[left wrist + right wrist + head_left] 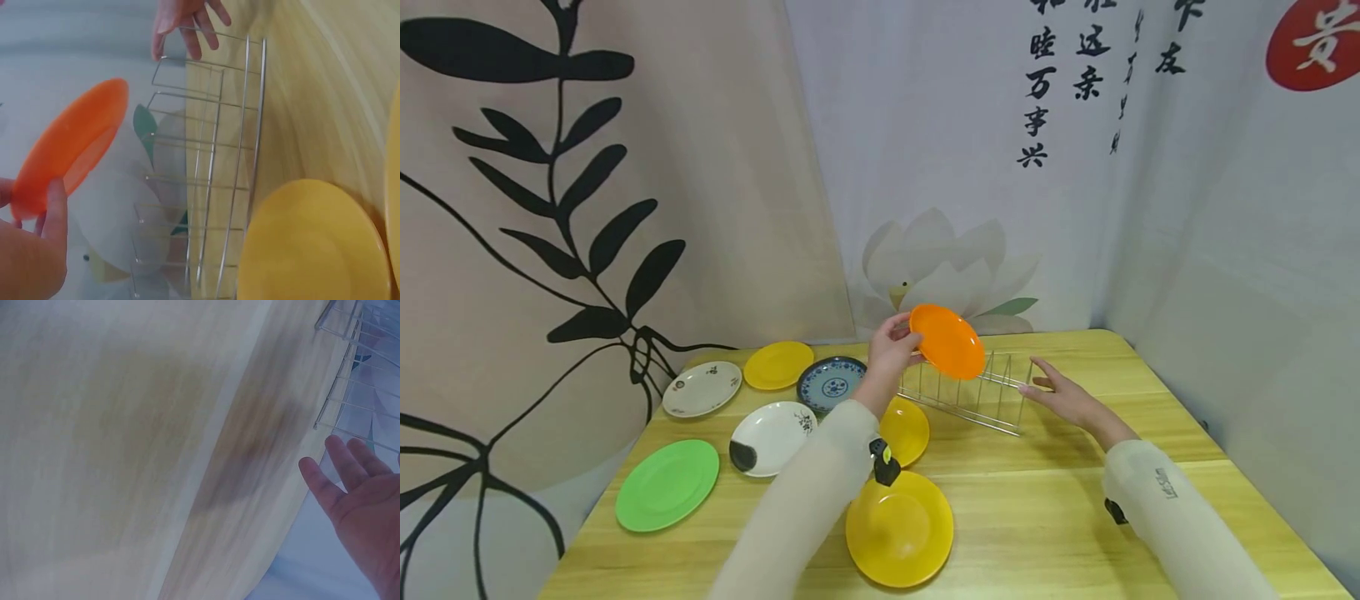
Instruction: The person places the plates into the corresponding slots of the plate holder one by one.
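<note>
Between its thumb and fingers my left hand point(891, 354) pinches an orange plate point(949, 342) by its edge. The plate is tilted and held above a wire dish rack point(958, 400), as the left wrist view also shows with the plate point(75, 147) apart from the rack point(215, 156). At the rack's right end is my right hand point(1063, 396), its fingers spread. In the right wrist view those fingers point(322, 481) lie close by the rack's end wires; whether they touch is hard to tell. No plate stands in the visible slots.
Left on the wooden table point(1037, 517) lie a green plate point(667, 485), two white plates point(703, 389), a blue patterned plate point(831, 383) and a yellow plate point(778, 365). Two more yellow plates point(900, 529) lie near my left forearm. A printed curtain point(940, 167) hangs behind.
</note>
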{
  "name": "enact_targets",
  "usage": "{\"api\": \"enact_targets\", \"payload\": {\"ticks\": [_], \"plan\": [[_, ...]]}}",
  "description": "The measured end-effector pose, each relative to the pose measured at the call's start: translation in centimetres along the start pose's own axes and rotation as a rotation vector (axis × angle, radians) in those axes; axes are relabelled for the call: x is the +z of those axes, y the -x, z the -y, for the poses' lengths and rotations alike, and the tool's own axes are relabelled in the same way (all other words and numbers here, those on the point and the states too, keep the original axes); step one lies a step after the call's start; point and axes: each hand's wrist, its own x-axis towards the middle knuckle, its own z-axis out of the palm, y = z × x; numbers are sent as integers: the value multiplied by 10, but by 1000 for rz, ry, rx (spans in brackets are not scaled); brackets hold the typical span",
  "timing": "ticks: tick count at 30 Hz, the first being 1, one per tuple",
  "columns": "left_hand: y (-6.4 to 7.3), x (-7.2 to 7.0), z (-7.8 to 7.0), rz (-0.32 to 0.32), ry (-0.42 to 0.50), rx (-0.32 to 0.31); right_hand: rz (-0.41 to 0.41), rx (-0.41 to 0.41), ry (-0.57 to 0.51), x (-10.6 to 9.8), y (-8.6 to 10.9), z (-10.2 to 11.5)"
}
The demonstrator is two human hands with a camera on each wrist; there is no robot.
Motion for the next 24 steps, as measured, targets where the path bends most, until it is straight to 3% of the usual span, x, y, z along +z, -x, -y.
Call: {"api": "enact_targets", "payload": {"ticks": [12,24], "plan": [[-7,45,8,50,12,71,3,6,3,-1,-1,0],[-9,76,25,75,-102,98,11,24,-18,-1,1,4]]}}
